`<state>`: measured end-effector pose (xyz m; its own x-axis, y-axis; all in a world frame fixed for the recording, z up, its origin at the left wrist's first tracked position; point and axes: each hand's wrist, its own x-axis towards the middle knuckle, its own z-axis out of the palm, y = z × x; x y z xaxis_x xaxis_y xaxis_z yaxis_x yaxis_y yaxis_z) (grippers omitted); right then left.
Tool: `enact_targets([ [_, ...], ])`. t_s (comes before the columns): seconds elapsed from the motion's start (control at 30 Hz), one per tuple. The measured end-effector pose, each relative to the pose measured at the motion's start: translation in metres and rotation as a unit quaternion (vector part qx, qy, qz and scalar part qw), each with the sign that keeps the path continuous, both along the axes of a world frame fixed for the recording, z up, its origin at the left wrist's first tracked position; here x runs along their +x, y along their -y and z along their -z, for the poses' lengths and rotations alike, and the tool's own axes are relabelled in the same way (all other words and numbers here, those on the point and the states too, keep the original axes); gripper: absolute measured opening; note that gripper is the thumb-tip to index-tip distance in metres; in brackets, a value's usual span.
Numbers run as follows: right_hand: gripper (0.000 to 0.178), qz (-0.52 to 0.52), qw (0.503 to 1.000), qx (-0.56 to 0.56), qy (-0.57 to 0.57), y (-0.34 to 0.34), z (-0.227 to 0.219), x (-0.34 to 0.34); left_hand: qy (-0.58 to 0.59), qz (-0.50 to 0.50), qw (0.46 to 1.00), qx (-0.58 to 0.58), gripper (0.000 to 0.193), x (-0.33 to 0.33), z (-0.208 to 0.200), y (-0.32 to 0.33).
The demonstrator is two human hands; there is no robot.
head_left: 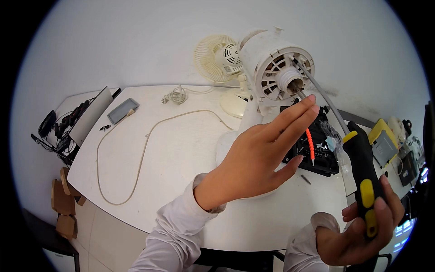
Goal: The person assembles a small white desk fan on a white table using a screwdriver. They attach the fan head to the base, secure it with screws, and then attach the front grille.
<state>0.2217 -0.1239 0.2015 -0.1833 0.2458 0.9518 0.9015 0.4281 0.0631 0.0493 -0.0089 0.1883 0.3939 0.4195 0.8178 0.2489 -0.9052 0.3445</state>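
Note:
A white fan's motor housing (pixel 258 54), its blade and guard off, stands at the back with a slotted round front facing me. A thin metal shaft (pixel 301 94) sticks out of its threaded collar (pixel 290 80). My right hand (pixel 362 231) is closed round the black and yellow handle of a large screwdriver (pixel 358 154). The screwdriver's long blade slants up to the upper right of the slotted front; its tip appears to be at a slot there. My left hand (pixel 260 154) is held open with fingers outstretched, fingertips beside the metal shaft; whether they touch it I cannot tell.
A smaller cream fan (pixel 215 59) stands behind, left of the housing. A black tool case (pixel 324 158) with an orange flexible bit holder (pixel 310 145) lies below. A beige cord (pixel 146 136) loops across the white table (pixel 181 158); a grey tray (pixel 122 110) lies far left.

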Motion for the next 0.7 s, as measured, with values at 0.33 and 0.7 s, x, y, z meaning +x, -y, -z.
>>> enact_targets([
  [0.33, 0.050, 0.020, 0.998, -0.015, -0.052, 0.001, -0.001, -0.010, -0.006, -0.018, 1.000, 0.005, 0.071, -0.001, 0.000, 0.000],
  [0.7, 0.050, 0.096, 0.969, 0.148, -0.172, -0.023, -0.006, -0.005, -0.005, -0.025, 0.999, 0.021, 0.070, 0.002, 0.000, 0.000],
])
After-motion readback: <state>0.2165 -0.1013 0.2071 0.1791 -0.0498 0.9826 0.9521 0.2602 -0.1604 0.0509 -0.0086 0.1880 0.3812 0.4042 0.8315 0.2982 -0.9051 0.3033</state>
